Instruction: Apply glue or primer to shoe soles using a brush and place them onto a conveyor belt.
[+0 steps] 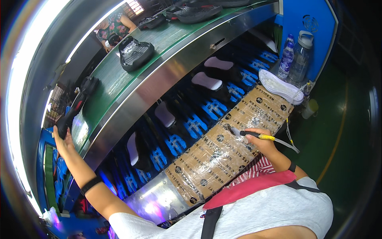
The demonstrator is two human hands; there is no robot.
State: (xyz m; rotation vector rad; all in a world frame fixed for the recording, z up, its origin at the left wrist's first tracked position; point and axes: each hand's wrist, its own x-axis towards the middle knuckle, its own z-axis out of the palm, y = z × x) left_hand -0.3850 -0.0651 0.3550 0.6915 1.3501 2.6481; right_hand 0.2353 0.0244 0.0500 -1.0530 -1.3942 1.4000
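Observation:
My left hand [63, 142] reaches far to the left, at the end of the green conveyor belt. Its fingers are closed on the lower end of a black shoe sole [68, 119]. In front of my body, my right hand [263, 142] grips a brush [250, 134] with a black handle, yellow tape and a pale tube trailing from it. The bristles point left, over or touching the cardboard-covered ledge [217, 159]; contact is not clear. A black sole with a whitish wet-looking inside [135, 53] lies on the belt [104, 93], beyond both hands.
Below the belt's metal edge [167, 75], shoes with pale undersides [207, 81] sit among blue clamps [215, 108]. At the right are a white sole [280, 87], bottles [301, 57] and a blue panel [310, 28]. A co-worker's arm [126, 23] shows beyond the belt.

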